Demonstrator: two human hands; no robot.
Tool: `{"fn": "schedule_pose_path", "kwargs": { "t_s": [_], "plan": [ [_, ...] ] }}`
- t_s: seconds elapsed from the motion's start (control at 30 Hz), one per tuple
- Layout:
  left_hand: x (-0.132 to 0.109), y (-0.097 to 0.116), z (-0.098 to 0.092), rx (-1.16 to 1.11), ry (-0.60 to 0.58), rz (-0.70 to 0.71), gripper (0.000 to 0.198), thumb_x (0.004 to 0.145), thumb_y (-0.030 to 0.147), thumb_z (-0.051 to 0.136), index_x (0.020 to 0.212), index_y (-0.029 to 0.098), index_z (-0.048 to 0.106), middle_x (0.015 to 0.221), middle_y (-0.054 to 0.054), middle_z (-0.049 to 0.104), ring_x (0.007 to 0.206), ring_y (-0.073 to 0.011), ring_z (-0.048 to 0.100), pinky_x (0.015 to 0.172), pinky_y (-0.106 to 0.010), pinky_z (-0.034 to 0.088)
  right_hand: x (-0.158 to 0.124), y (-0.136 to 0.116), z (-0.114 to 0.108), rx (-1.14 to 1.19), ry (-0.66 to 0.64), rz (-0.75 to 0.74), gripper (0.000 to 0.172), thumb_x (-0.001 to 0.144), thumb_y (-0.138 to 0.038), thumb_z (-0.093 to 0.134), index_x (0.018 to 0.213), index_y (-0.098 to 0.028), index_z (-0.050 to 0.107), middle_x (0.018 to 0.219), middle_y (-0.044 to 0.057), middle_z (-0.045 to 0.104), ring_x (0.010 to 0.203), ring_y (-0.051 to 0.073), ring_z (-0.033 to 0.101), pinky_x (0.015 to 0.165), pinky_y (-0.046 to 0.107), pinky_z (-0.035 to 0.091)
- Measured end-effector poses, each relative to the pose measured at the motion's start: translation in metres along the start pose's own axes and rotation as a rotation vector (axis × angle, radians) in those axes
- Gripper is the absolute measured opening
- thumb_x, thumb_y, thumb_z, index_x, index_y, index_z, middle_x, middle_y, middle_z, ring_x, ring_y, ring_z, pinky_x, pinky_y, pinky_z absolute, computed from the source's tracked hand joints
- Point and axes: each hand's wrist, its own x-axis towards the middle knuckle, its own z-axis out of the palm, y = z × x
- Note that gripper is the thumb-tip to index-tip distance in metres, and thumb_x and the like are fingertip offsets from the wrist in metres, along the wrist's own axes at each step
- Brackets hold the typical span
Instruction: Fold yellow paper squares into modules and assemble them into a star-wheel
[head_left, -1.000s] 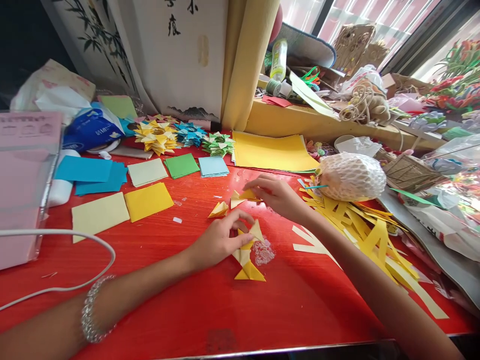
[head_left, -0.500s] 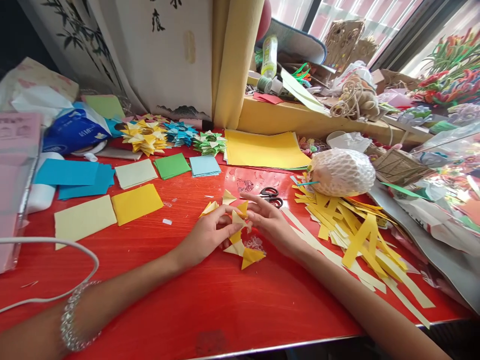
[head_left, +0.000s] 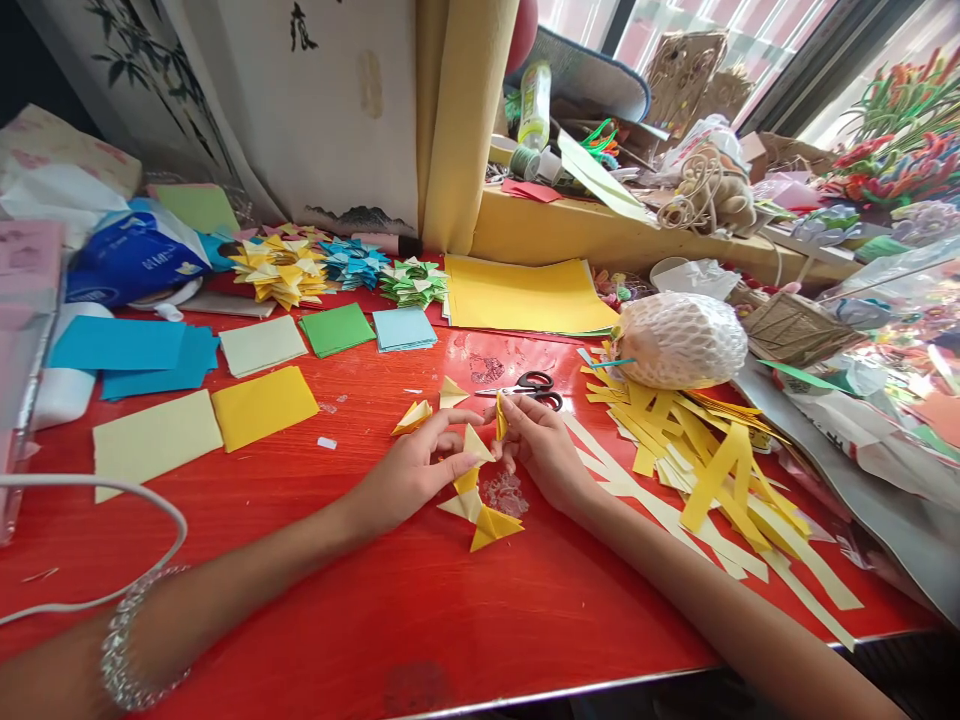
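Observation:
My left hand (head_left: 427, 462) pinches the upper end of a chain of folded yellow and cream paper pieces (head_left: 491, 524), which hangs toward the red table. Close beside it, my right hand (head_left: 541, 440) grips a small folded yellow piece (head_left: 501, 416) between thumb and fingers, apart from the chain. Behind my left hand lie a loose folded yellow piece (head_left: 412, 417) and a cream one (head_left: 452, 393). Black-handled scissors (head_left: 537, 390) rest just behind my right hand, their blades partly hidden.
Cut yellow and cream strips (head_left: 712, 470) spread at the right beside a net-wrapped round object (head_left: 682, 340). Stacks of coloured paper, such as a yellow one (head_left: 265, 408), lie at the left. Finished paper rings (head_left: 281, 272) stand behind. A white cable (head_left: 176, 525) curves at the left edge.
My right hand has drawn slightly away from the chain, with the yellow piece now upright and separate in its fingers. The whole view has shifted a little.

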Motion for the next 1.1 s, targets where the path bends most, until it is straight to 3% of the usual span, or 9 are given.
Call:
{"fn": "schedule_pose_path", "kwargs": {
  "t_s": [0.2, 0.33, 0.43, 0.5, 0.6, 0.77, 0.97, 1.03, 1.1],
  "plan": [
    [0.002, 0.0, -0.002, 0.064, 0.093, 0.03, 0.029, 0.084, 0.031, 0.049, 0.112, 0.026, 0.051, 0.077, 0.003, 0.046, 0.068, -0.0107, 0.044, 0.062, -0.021, 0.035, 0.0, -0.001, -0.004, 0.079, -0.073, 0.047, 0.017, 0.075, -0.031, 0.063, 0.085, -0.018, 0.057, 0.069, -0.003, 0.057, 0.05, 0.006, 0.055, 0.041, 0.016, 0.04],
    [0.004, -0.001, -0.004, -0.007, 0.135, -0.002, 0.029, 0.082, 0.031, 0.051, 0.111, 0.024, 0.051, 0.08, 0.001, 0.048, 0.074, -0.0124, 0.047, 0.065, -0.022, 0.037, -0.002, -0.001, -0.006, 0.152, -0.046, 0.055, 0.015, 0.068, -0.021, 0.068, 0.083, -0.019, 0.063, 0.084, -0.001, 0.061, 0.071, 0.009, 0.06, 0.068, 0.022, 0.048],
    [0.004, 0.0, -0.004, -0.061, 0.148, -0.025, 0.029, 0.081, 0.03, 0.053, 0.109, 0.023, 0.052, 0.085, 0.0, 0.051, 0.08, -0.0138, 0.049, 0.07, -0.023, 0.039, -0.002, 0.0, -0.007, 0.141, -0.044, 0.027, 0.01, 0.069, -0.016, 0.066, 0.078, -0.019, 0.066, 0.096, 0.001, 0.062, 0.093, 0.014, 0.057, 0.088, 0.029, 0.042],
    [0.003, 0.001, -0.004, -0.064, 0.159, -0.028, 0.028, 0.081, 0.031, 0.054, 0.107, 0.024, 0.054, 0.082, 0.0, 0.05, 0.076, -0.0129, 0.049, 0.066, -0.023, 0.038, -0.002, 0.0, -0.008, 0.139, -0.041, 0.001, 0.01, 0.069, -0.014, 0.065, 0.077, -0.02, 0.068, 0.106, 0.001, 0.06, 0.101, 0.015, 0.053, 0.091, 0.03, 0.039],
    [0.003, 0.001, -0.004, -0.063, 0.171, -0.033, 0.026, 0.079, 0.032, 0.055, 0.105, 0.025, 0.055, 0.075, 0.002, 0.048, 0.067, -0.0113, 0.046, 0.06, -0.021, 0.037, -0.001, -0.001, -0.009, 0.149, 0.005, -0.03, 0.011, 0.069, -0.016, 0.064, 0.077, -0.022, 0.069, 0.108, 0.0, 0.058, 0.096, 0.014, 0.053, 0.084, 0.027, 0.042],
    [0.003, 0.0, -0.005, -0.101, 0.18, -0.032, 0.027, 0.078, 0.032, 0.057, 0.104, 0.023, 0.055, 0.077, 0.001, 0.049, 0.073, -0.0126, 0.049, 0.066, -0.023, 0.038, -0.004, -0.006, -0.008, 0.093, 0.083, 0.008, 0.009, 0.072, -0.027, 0.063, 0.078, -0.02, 0.066, 0.078, -0.001, 0.057, 0.059, 0.007, 0.045, 0.055, 0.021, 0.039],
    [0.003, 0.001, -0.005, -0.145, 0.182, -0.04, 0.025, 0.079, 0.03, 0.057, 0.104, 0.025, 0.055, 0.078, 0.003, 0.049, 0.075, -0.01, 0.048, 0.07, -0.02, 0.038, -0.01, -0.012, -0.006, 0.053, 0.008, 0.065, 0.037, 0.075, -0.036, 0.062, 0.049, -0.016, 0.044, 0.042, -0.008, 0.028, 0.036, 0.004, 0.021, 0.036, 0.019, 0.018],
    [0.003, 0.001, -0.005, -0.154, 0.195, -0.05, 0.026, 0.079, 0.03, 0.057, 0.105, 0.024, 0.055, 0.079, 0.003, 0.049, 0.078, -0.0106, 0.049, 0.072, -0.02, 0.038, -0.011, -0.012, -0.006, 0.041, -0.01, 0.109, 0.032, 0.076, -0.036, 0.061, 0.053, -0.016, 0.049, 0.038, -0.008, 0.033, 0.032, 0.004, 0.025, 0.033, 0.018, 0.019],
    [0.003, 0.002, -0.005, -0.149, 0.201, -0.052, 0.026, 0.079, 0.03, 0.058, 0.104, 0.024, 0.055, 0.079, 0.003, 0.05, 0.079, -0.0114, 0.049, 0.072, -0.021, 0.038, -0.011, -0.011, -0.006, 0.036, -0.031, 0.129, 0.02, 0.076, -0.034, 0.061, 0.067, -0.016, 0.06, 0.045, -0.004, 0.051, 0.036, 0.006, 0.043, 0.036, 0.019, 0.031]
  ]
}}
